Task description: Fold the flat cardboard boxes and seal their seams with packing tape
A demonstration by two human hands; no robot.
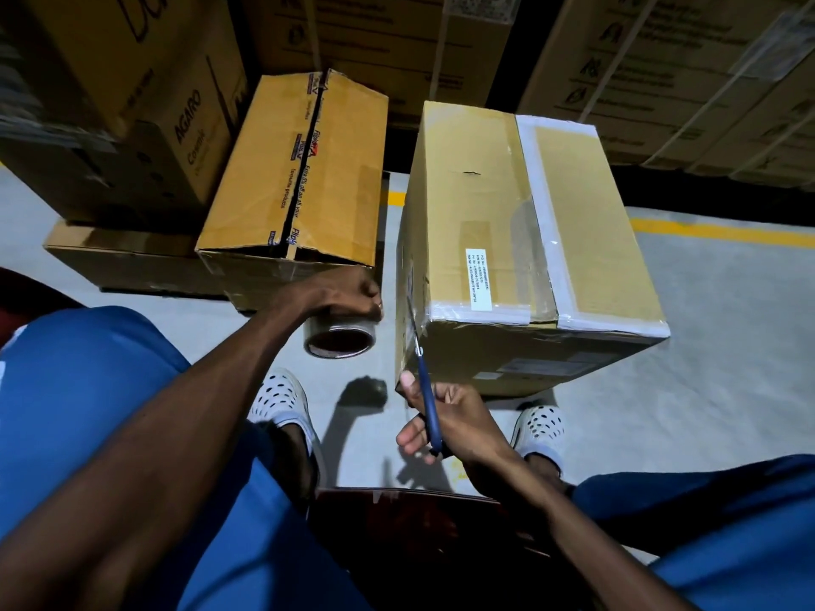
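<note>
Grey concrete floor, yellow line, left grip holding tape roll, right grip holding scissors

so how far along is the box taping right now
The big box is folded, with tape over its top seam and near edge. The left hand holds the tape roll and the right hand holds scissors at the box's corner, apparently to cut the tape. The smaller box beside it has a split seam.
</note>
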